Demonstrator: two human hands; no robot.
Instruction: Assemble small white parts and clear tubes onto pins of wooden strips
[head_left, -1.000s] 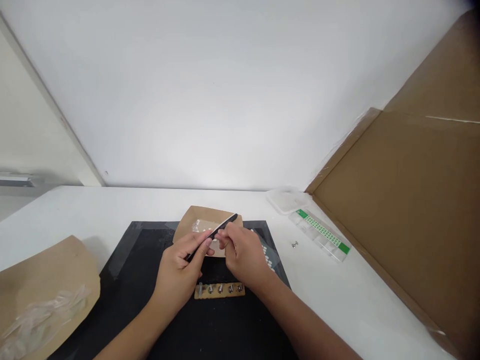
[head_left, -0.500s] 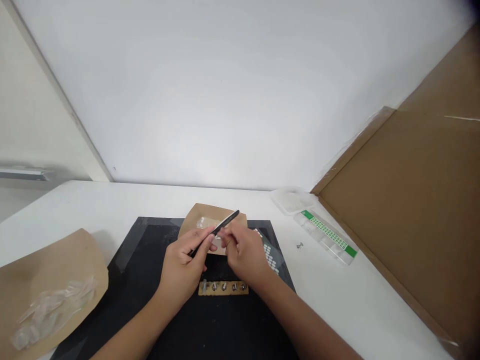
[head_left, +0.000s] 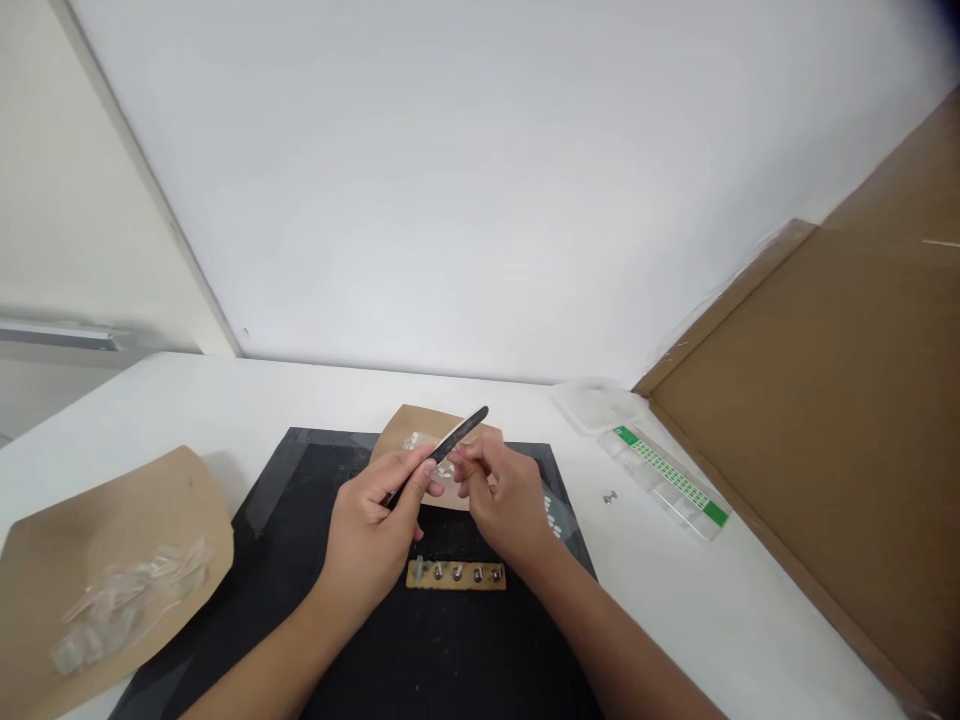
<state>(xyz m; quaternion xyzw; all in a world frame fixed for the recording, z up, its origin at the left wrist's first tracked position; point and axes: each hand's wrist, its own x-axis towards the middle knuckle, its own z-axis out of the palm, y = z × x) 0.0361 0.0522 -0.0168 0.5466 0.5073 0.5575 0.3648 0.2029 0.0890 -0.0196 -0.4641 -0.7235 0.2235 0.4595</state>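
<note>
My left hand (head_left: 377, 508) pinches a dark nail file (head_left: 461, 432) with a pale edge, which slants up to the right. Close beside the file is my right hand (head_left: 504, 495), its fingers pinched together; whatever is between them is too small to make out. Behind both hands lies a brown paper tray (head_left: 390, 436) with small white and clear pieces, partly covered by the fingers. A tan strip (head_left: 457, 586) with several small metal stands rests on the black mat in front of them. One clear piece stands at the strip's left end.
A larger brown paper tray (head_left: 161, 490) with clear plastic pieces sits left, overlapping the black mat (head_left: 315, 470). On the white table, right, are a small metal piece (head_left: 610, 497), a clear case with a green label (head_left: 671, 472) and a translucent tray (head_left: 596, 405). Cardboard (head_left: 817, 400) stands along the right.
My view has shifted slightly, so the scene sits a little further right. The right hand has drawn slightly away from the file, showing more of it. The left hand still holds it.
</note>
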